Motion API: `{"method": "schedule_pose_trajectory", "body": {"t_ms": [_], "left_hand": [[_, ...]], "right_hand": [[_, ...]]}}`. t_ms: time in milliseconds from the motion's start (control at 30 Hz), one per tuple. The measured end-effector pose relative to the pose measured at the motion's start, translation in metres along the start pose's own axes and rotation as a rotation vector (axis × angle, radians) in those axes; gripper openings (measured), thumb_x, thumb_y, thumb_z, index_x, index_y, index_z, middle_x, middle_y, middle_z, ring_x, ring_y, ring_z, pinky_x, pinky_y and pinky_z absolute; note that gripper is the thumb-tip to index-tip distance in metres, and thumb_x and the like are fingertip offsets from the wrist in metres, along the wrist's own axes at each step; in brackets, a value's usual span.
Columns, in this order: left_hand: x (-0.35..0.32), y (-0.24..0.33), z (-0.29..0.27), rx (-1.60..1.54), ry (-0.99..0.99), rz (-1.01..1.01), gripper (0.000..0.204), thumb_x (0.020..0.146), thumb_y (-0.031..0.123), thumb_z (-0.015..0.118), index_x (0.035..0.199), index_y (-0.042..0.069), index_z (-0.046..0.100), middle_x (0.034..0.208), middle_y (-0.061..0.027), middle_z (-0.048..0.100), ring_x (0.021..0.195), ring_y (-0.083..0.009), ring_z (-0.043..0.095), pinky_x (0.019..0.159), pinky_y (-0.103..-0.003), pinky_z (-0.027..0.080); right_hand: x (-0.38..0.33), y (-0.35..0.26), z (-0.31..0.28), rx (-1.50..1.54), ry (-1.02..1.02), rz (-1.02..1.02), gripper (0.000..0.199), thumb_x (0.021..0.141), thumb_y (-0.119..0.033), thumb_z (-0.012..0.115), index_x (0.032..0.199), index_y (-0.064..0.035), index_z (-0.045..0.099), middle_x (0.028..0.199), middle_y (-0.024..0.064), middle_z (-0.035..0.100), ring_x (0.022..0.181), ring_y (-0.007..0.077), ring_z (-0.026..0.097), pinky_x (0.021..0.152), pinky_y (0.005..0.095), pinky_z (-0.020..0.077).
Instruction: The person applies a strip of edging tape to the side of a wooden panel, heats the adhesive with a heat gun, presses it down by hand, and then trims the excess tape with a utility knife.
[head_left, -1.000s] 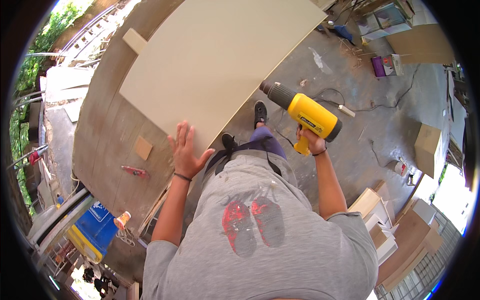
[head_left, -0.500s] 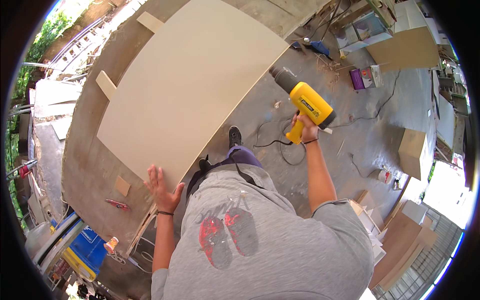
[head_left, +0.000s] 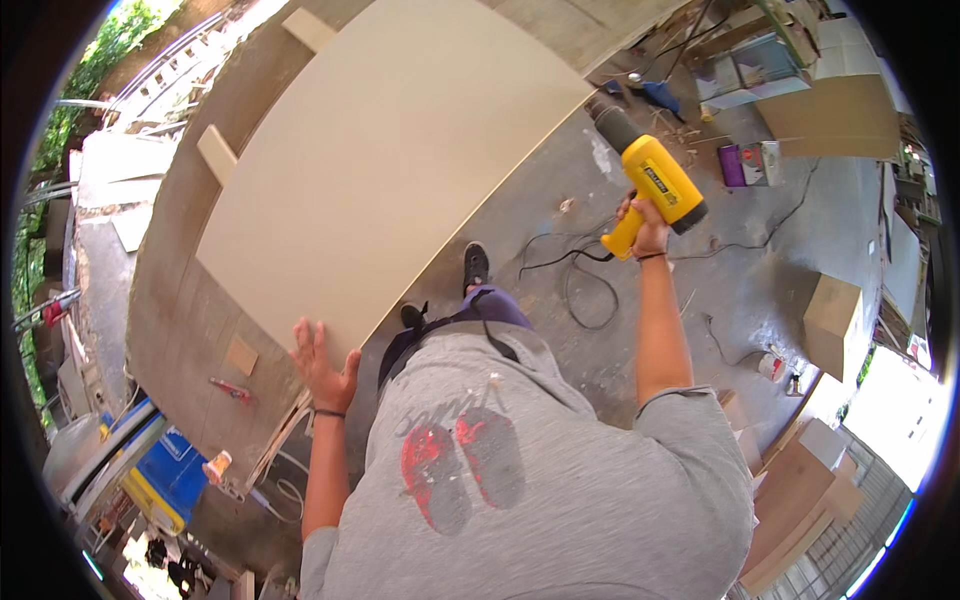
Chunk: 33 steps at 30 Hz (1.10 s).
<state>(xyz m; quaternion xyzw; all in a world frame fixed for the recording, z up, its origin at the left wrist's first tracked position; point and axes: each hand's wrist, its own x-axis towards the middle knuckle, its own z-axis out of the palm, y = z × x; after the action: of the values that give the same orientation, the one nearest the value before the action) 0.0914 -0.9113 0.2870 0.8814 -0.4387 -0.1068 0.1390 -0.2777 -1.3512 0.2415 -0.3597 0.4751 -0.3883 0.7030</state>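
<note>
A yellow heat gun (head_left: 662, 182) with a dark nozzle is in my right hand (head_left: 648, 226), fingers wrapped round its handle. Its nozzle points up and left, close to the edge of a large pale board (head_left: 400, 150) near the board's far right corner. A black cord trails from the handle to the floor. My left hand (head_left: 326, 372) lies with fingers spread on the board's near corner, holding nothing. Beneath the board is a wide worktable (head_left: 165, 320), with two wood strips (head_left: 217, 155) sticking out past the board's left edge.
On the table's near left lie a small wood piece (head_left: 240, 355) and a red-handled tool (head_left: 231, 390). A paper cup (head_left: 217, 467) stands at its corner. Looped cord (head_left: 590, 325) lies on the floor. Rightward are a purple-and-white box (head_left: 748, 165) and a tan box (head_left: 832, 325).
My right hand has carried the heat gun up and to the right, along the board's edge toward its far corner. The left hand stays on the near corner.
</note>
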Motion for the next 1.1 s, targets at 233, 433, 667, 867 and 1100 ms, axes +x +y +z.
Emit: {"method": "schedule_pose_trajectory", "body": {"t_ms": [233,433,667,867,1100], "left_hand": [[0.005,-0.023,-0.016,-0.118,-0.017,0.001,0.041,0.098,0.032,0.045,0.13,0.01,0.055,0.145,-0.0081,0.046,0.139,-0.0262,0.035,0.113,-0.059,0.006],[0.009,-0.048,-0.026,-0.193,-0.034,0.09,0.033,0.1,0.025,0.04,0.12,0.01,0.062,0.138,-0.0036,0.054,0.135,-0.0227,0.042,0.115,-0.056,0.004],[0.007,-0.057,-0.031,-0.346,-0.07,0.183,0.034,0.101,0.025,0.039,0.123,0.009,0.06,0.138,-0.0033,0.053,0.136,-0.0225,0.04,0.115,-0.056,0.003],[0.002,-0.072,-0.031,-0.408,-0.094,0.239,0.036,0.101,0.026,0.04,0.126,0.008,0.058,0.14,-0.0039,0.052,0.137,-0.0228,0.039,0.114,-0.056,0.002],[0.013,-0.094,-0.041,-0.368,-0.068,0.195,0.042,0.099,0.032,0.046,0.131,0.005,0.053,0.141,-0.0086,0.05,0.138,-0.0269,0.038,0.113,-0.059,0.006]], "right_hand": [[-0.081,0.043,0.018,0.001,-0.157,0.119,0.028,0.076,-0.008,0.06,0.102,0.0017,0.056,0.078,0.0107,0.059,0.065,0.0199,0.059,0.062,0.0303,0.0495],[-0.176,0.085,0.054,-0.062,-0.312,0.221,0.032,0.074,-0.003,0.059,0.105,0.0027,0.056,0.079,0.0113,0.059,0.066,0.0195,0.058,0.062,0.0306,0.0484],[-0.253,0.156,0.067,-0.344,-0.531,0.09,0.043,0.078,-0.006,0.065,0.119,-0.0017,0.053,0.103,0.0092,0.063,0.091,0.021,0.061,0.082,0.0312,0.0485],[-0.295,0.191,0.111,-0.743,-0.803,-0.363,0.054,0.085,-0.015,0.066,0.135,-0.008,0.048,0.134,0.0094,0.056,0.125,0.0222,0.051,0.103,0.0347,0.0379],[-0.31,0.203,0.129,-0.194,-0.824,0.111,0.057,0.086,-0.017,0.066,0.138,-0.0087,0.044,0.135,0.0096,0.054,0.125,0.0215,0.049,0.102,0.0333,0.0382]]}}
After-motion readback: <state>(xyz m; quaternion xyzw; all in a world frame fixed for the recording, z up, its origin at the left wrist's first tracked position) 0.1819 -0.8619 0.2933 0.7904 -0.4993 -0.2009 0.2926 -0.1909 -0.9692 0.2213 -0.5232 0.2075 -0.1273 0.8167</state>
